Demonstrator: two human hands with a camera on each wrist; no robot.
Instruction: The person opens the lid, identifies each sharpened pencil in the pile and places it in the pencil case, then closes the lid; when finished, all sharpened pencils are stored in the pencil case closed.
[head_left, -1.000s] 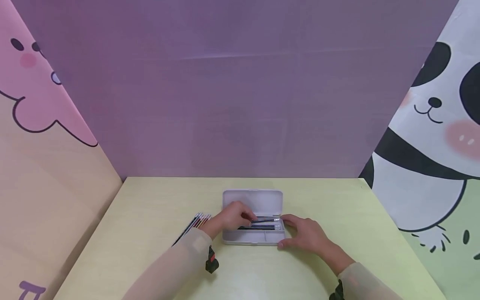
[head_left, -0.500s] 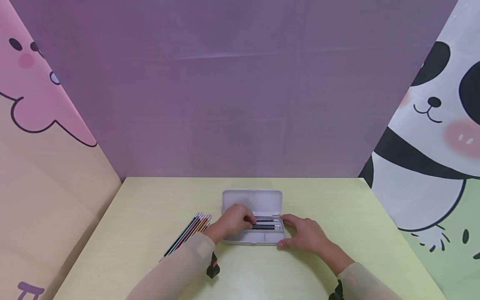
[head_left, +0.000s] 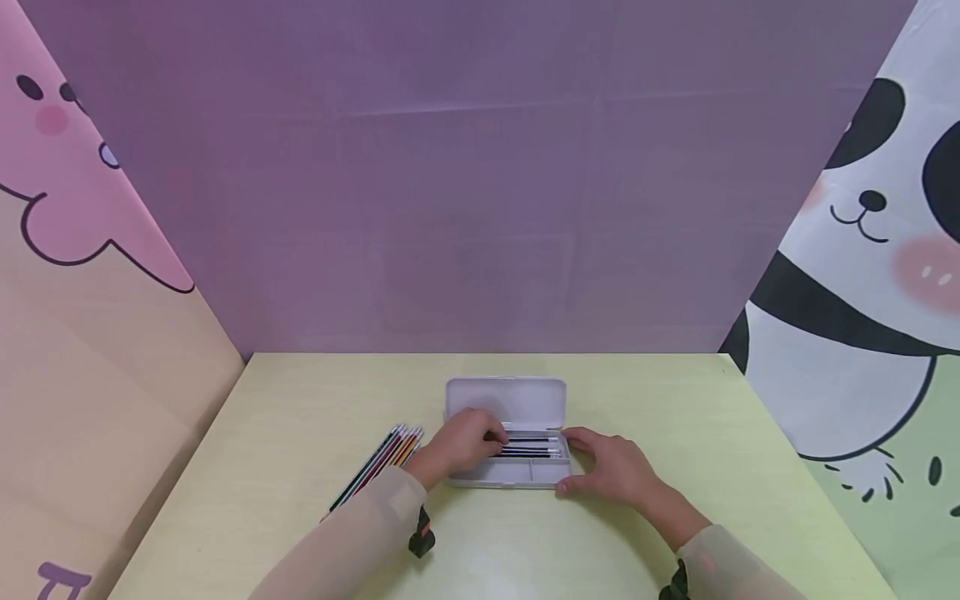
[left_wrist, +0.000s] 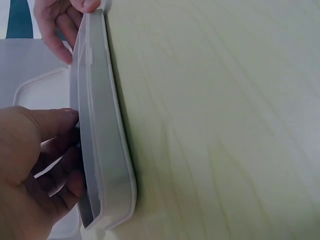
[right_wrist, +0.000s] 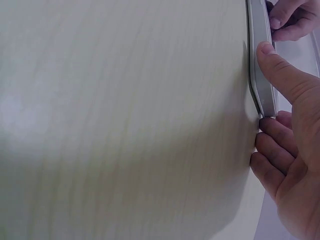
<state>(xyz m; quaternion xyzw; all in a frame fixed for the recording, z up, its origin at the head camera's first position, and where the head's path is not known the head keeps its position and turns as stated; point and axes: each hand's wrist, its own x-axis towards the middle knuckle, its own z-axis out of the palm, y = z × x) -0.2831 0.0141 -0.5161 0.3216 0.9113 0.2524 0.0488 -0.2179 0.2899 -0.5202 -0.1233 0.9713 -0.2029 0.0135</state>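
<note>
A pale pencil case (head_left: 480,475) stands with its lid (head_left: 517,400) raised, and dark pencils (head_left: 528,452) lie in its rear compartment. My left hand (head_left: 461,442) reaches into the case from the left, fingers bent at the pencils' left ends; in the left wrist view the case wall (left_wrist: 112,165) hides the fingertips of that hand (left_wrist: 30,165), so a grip is not clear. With thumb at the front and fingers round the back corner, my right hand (head_left: 618,471) grips the case's right end. The right wrist view shows this hand's (right_wrist: 300,125) thumb on the front wall (right_wrist: 261,65).
Several coloured pencils (head_left: 375,467) lie side by side, slanted, on the pale table (head_left: 600,550), left of the case and partly behind the left forearm. A purple backdrop (head_left: 480,208) rises behind the table, with printed panels on either side.
The dark pencil that my left hand held slantwise has gone down level among the others in the case. The left hand has lowered and shifted slightly left; the right hand keeps its place.
</note>
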